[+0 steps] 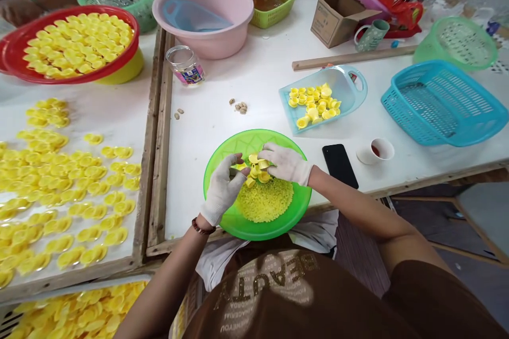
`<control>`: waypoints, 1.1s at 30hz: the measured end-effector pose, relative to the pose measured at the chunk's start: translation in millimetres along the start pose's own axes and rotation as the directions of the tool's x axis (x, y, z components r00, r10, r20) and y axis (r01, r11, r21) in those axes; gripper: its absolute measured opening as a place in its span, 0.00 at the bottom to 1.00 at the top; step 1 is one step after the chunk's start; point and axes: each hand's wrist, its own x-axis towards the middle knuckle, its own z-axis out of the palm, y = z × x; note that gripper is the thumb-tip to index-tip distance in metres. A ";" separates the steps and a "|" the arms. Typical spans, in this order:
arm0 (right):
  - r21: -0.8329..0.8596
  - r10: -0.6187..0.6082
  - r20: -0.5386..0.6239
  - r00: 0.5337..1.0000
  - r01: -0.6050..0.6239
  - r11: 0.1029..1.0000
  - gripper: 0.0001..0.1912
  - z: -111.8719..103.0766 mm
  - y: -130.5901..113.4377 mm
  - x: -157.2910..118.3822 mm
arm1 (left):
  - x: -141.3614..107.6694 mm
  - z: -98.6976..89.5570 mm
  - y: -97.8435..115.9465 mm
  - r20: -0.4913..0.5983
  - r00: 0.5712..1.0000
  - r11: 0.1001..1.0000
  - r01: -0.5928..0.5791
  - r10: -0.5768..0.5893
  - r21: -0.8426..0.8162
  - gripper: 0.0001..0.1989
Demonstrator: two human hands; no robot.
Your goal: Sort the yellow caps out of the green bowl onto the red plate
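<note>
A green plastic bowl stands at the table's front edge, with small yellow pellets heaped inside. Several small yellow plastic cups are clustered above the pellets, between my hands. My left hand, in a white knit glove, curls its thumb and fingers around a yellow cup at the left of the cluster; the fingers partly hide it. From the right, my right hand, gloved too, pinches a yellow cup. Beyond the bowl, a light-blue scoop tray holds more yellow cups.
A black phone, a white cup with dark liquid and a blue basket are to the right. Behind stand a glass jar, a pink basin and a cardboard box. Yellow pieces cover the left table.
</note>
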 end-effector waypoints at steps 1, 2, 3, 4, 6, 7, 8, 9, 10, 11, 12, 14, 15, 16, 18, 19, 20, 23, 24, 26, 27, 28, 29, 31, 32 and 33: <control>0.026 -0.005 -0.003 1.000 0.005 1.000 0.16 -3.0 -4.5 -1.9 | -3.5 1.7 3.2 0.027 0.999 0.999 -0.027 0.028 -0.035 0.21; 0.055 -0.013 0.001 1.000 0.013 0.998 0.14 -5.4 -9.2 -3.7 | -6.4 3.2 5.9 0.051 0.997 0.997 -0.059 0.062 -0.050 0.20; 0.090 -0.018 0.009 1.000 0.017 0.996 0.13 -6.8 -13.8 -5.6 | -8.5 4.0 7.8 0.065 0.993 0.995 -0.095 0.097 -0.040 0.18; 0.129 -0.016 0.016 1.000 0.013 0.992 0.13 -7.2 -18.0 -7.7 | -10.0 3.6 8.7 0.067 0.989 0.992 -0.129 0.129 -0.010 0.16; 0.186 0.023 0.042 0.999 -0.030 0.982 0.15 -4.1 -25.5 -13.1 | -12.3 -0.9 7.8 0.034 0.987 0.986 -0.159 0.158 0.046 0.12; 0.190 0.048 0.067 0.997 -0.060 0.980 0.15 -0.4 -29.1 -16.4 | -13.3 -4.8 6.4 0.005 0.989 0.988 -0.151 0.151 0.039 0.12; 0.173 0.065 0.102 0.993 -0.082 0.981 0.15 4.8 -33.2 -19.8 | -14.5 -9.4 4.8 -0.025 0.991 0.992 -0.128 0.128 0.003 0.13; 0.138 0.066 0.142 0.988 -0.085 0.987 0.14 11.3 -37.8 -23.1 | -15.8 -13.8 3.3 -0.054 0.994 0.994 -0.095 0.092 -0.051 0.15; 0.091 0.056 0.178 0.982 -0.073 0.993 0.14 18.9 -43.2 -26.0 | -17.0 -17.7 2.1 -0.075 0.996 0.992 -0.056 0.048 -0.116 0.17; 0.040 0.044 0.207 0.977 -0.053 0.998 0.15 27.0 -49.1 -28.2 | -18.2 -20.5 1.5 -0.081 0.997 0.983 -0.018 0.003 -0.182 0.19; -0.006 0.039 0.224 0.974 -0.039 0.999 0.17 35.3 -55.2 -29.6 | -19.3 -21.8 1.4 -0.071 0.997 0.971 0.015 -0.033 -0.239 0.21; -0.028 0.053 0.239 0.970 -0.047 0.998 0.19 49.7 -65.6 -30.2 | -20.8 -20.6 2.5 -0.035 0.997 0.951 0.059 -0.074 -0.305 0.24; -0.006 0.065 0.249 0.966 -0.065 0.998 0.18 55.1 -68.8 -29.6 | -21.1 -18.6 3.1 -0.020 0.996 0.945 0.071 -0.081 -0.320 0.24; 0.030 0.071 0.266 0.961 -0.082 0.996 0.16 58.8 -70.3 -28.6 | -21.3 -16.3 3.4 -0.011 0.996 0.941 0.081 -0.089 -0.329 0.23; 0.120 0.072 0.297 0.952 -0.112 0.986 0.11 61.1 -67.6 -26.2 | -20.9 -12.2 2.9 -0.017 0.993 0.938 0.101 -0.113 -0.332 0.21; 0.159 0.073 0.306 0.949 -0.127 0.979 0.09 59.8 -64.0 -25.1 | -20.5 -10.9 2.2 -0.024 0.992 0.937 0.111 -0.126 -0.330 0.21; 0.190 0.077 0.306 0.949 -0.140 0.972 0.10 57.1 -59.5 -24.4 | -20.0 -10.0 1.2 -0.029 0.990 0.937 0.122 -0.139 -0.327 0.21; 0.340 0.086 0.251 0.964 -0.171 0.925 0.17 42.7 -47.3 -24.9 | -18.4 -8.5 -1.8 -0.014 0.987 0.943 0.150 -0.161 -0.297 0.21; 0.474 0.099 0.213 0.972 -0.192 0.859 0.19 36.9 -45.4 -26.0 | -18.2 -7.6 -2.5 0.011 0.986 0.944 0.163 -0.166 -0.287 0.21; 0.808 0.165 0.129 0.978 -0.200 0.555 0.20 25.5 -46.7 -28.3 | -18.8 -4.7 -2.9 0.094 0.978 0.940 0.203 -0.184 -0.275 0.20; 0.927 0.215 0.095 0.972 -0.165 0.337 0.22 20.8 -49.8 -28.9 | -19.6 -2.7 -2.6 0.143 0.971 0.934 0.226 -0.193 -0.276 0.19; 0.985 0.267 0.064 0.962 -0.105 0.140 0.23 17.1 -54.2 -28.7 | -20.7 -0.5 -1.9 0.194 0.960 0.927 0.249 -0.200 -0.279 0.19; 0.999 0.313 0.032 0.949 -0.036 0.007 0.24 14.8 -59.5 -27.6 | -22.2 1.6 -0.9 0.242 0.949 0.920 0.270 -0.203 -0.284 0.19; 0.987 0.398 -0.050 0.916 0.106 -0.119 0.25 14.1 -70.2 -22.6 | -25.5 5.2 1.8 0.315 0.927 0.904 0.301 -0.204 -0.302 0.18; 0.976 0.431 -0.093 0.898 0.169 -0.141 0.25 15.6 -74.8 -19.1 | -27.2 6.4 3.3 0.343 0.917 0.896 0.317 -0.204 -0.313 0.18; 0.964 0.457 -0.134 0.879 0.223 -0.147 0.25 17.8 -78.5 -15.4 | -28.8 7.2 4.6 0.365 0.908 0.886 0.332 -0.207 -0.325 0.18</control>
